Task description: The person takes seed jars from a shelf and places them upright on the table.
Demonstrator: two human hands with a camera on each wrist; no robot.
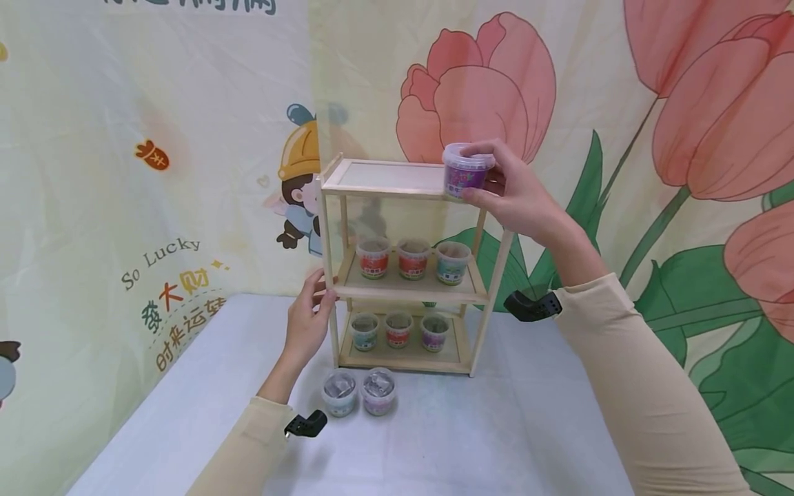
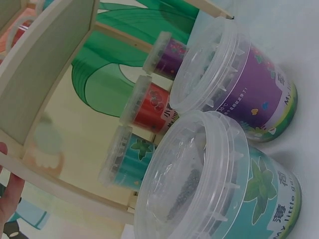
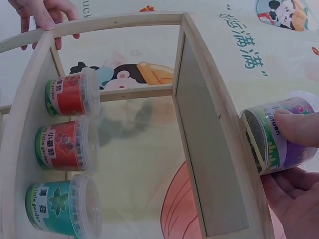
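A three-tier wooden shelf stands on the table. My right hand grips a purple-labelled tub with a clear lid at the top tier's right end; the right wrist view shows that tub against the top rim. My left hand holds the shelf's left front post at middle-tier height. The middle tier carries two red tubs and a teal one. Three smaller-looking tubs stand on the bottom tier. In front of the shelf, a teal tub and a purple tub rest on the table.
The table has a pale grey cover. A printed cloth backdrop with tulips and cartoon figures hangs close behind the shelf. Black wrist camera mounts show on both sleeves.
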